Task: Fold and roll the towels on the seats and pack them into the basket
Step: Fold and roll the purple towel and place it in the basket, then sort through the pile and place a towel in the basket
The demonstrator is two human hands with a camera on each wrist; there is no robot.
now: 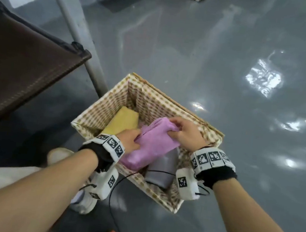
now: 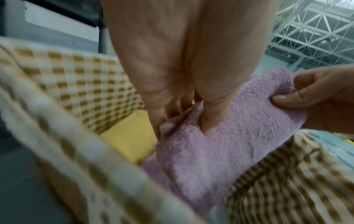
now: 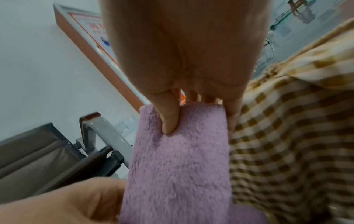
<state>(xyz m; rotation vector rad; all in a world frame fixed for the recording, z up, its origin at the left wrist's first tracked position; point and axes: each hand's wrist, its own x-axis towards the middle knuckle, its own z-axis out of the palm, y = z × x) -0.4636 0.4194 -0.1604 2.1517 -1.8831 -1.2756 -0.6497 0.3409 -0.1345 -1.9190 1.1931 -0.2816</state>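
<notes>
Both hands hold the rolled pink towel [image 1: 151, 143] over the open basket [image 1: 109, 101], which stands on the grey floor [image 1: 212, 65]. The left hand [image 1: 129, 140] pinches the roll's near side, thumb pressed into the pile; the right hand [image 1: 184, 132] pinches its far end. The towel slants between the two grips, above a yellow towel [image 1: 123, 121] and a grey towel [image 1: 161, 172] lying inside the basket.

L hand [image 1: 129, 139] + R hand [image 1: 184, 132] grip pink towel [image 1: 150, 144] | over basket [image 1: 103, 106] | yellow towel [image 1: 123, 121] inside
</notes>
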